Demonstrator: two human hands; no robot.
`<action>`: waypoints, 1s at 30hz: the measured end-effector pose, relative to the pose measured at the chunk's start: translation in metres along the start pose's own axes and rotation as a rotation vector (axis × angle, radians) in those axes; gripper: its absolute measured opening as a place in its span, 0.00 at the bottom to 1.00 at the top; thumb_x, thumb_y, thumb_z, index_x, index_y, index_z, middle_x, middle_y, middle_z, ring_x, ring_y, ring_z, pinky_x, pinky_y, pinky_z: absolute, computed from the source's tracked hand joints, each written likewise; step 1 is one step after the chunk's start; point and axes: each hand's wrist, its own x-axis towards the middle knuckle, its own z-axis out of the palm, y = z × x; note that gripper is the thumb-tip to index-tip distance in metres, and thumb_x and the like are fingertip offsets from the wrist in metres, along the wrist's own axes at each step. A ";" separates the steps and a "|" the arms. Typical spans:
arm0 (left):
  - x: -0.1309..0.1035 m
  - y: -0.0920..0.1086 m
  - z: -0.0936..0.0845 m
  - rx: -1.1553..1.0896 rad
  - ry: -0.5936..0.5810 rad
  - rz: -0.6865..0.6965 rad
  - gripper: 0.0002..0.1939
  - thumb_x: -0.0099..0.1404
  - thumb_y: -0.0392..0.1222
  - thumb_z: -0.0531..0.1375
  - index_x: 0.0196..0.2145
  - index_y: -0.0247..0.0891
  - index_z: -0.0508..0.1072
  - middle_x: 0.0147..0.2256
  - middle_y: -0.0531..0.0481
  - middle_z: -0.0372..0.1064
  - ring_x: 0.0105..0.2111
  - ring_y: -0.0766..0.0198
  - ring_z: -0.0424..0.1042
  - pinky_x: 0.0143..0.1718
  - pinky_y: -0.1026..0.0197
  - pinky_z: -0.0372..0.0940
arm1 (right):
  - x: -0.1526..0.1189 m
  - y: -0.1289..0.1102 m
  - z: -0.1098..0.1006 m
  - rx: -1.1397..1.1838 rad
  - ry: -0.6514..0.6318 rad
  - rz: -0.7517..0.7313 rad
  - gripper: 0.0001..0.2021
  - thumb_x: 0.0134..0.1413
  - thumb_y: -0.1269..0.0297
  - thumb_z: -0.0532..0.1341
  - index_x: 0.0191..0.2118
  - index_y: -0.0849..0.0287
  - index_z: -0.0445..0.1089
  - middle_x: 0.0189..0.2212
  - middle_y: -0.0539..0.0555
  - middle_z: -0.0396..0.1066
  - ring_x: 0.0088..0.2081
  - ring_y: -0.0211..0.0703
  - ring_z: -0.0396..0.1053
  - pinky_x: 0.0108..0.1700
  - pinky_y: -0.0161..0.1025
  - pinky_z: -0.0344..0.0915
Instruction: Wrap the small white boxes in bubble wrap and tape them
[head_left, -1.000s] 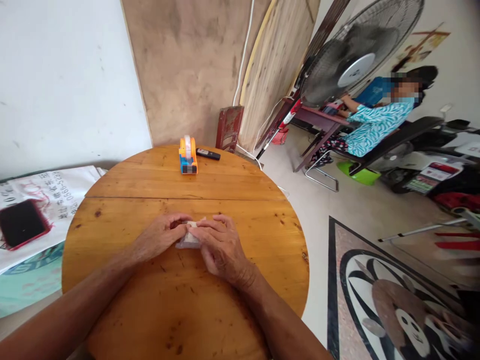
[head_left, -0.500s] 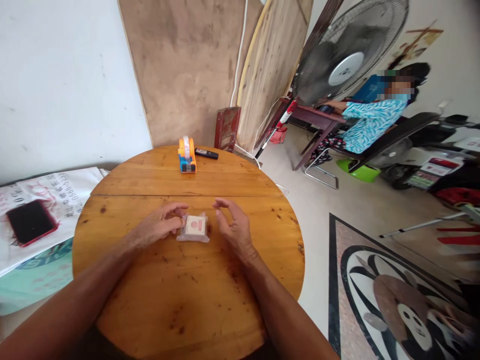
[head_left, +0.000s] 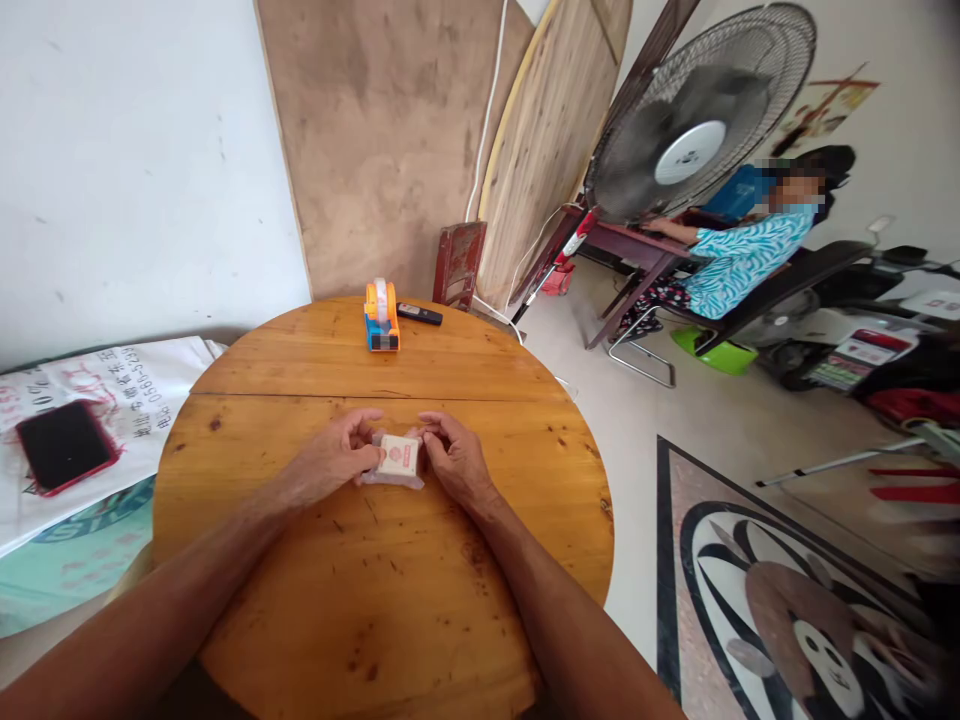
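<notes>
A small pale box with red print [head_left: 399, 456], wrapped in clear plastic, lies on the round wooden table [head_left: 360, 560]. My left hand [head_left: 349, 450] is closed on the left side of the package, its thumb on the box's edge. On the other side, my right hand [head_left: 456, 458] pinches the plastic at the upper right corner between thumb and fingers. Farther back stands an orange and blue tape dispenser [head_left: 382, 316], with a black remote-like object [head_left: 419, 314] beside it.
A phone [head_left: 67, 447] lies on white printed sacks [head_left: 150, 385] at the left. Behind the table are a wooden chair back [head_left: 459, 264] and a standing fan [head_left: 690, 150]. A person in a blue patterned top [head_left: 750, 255] sits at a desk.
My right hand has moved left to the package and closed on its plastic. My left thumb has come onto the box, which is slightly turned. The view has shifted a little.
</notes>
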 end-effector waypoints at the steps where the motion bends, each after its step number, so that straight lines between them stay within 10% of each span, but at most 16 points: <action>1: 0.000 0.002 0.000 -0.012 0.023 0.000 0.37 0.48 0.42 0.64 0.56 0.35 0.60 0.34 0.54 0.66 0.23 0.70 0.65 0.19 0.66 0.62 | 0.001 0.000 -0.001 0.003 0.013 0.008 0.14 0.54 0.70 0.54 0.45 0.56 0.70 0.34 0.52 0.79 0.36 0.44 0.76 0.46 0.43 0.70; 30: 0.003 0.013 -0.005 0.066 0.401 0.080 0.30 0.46 0.54 0.61 0.44 0.33 0.72 0.37 0.46 0.72 0.23 0.67 0.62 0.21 0.64 0.54 | 0.010 0.009 -0.003 0.138 0.091 0.094 0.12 0.52 0.68 0.53 0.42 0.56 0.69 0.31 0.52 0.78 0.35 0.43 0.76 0.43 0.40 0.71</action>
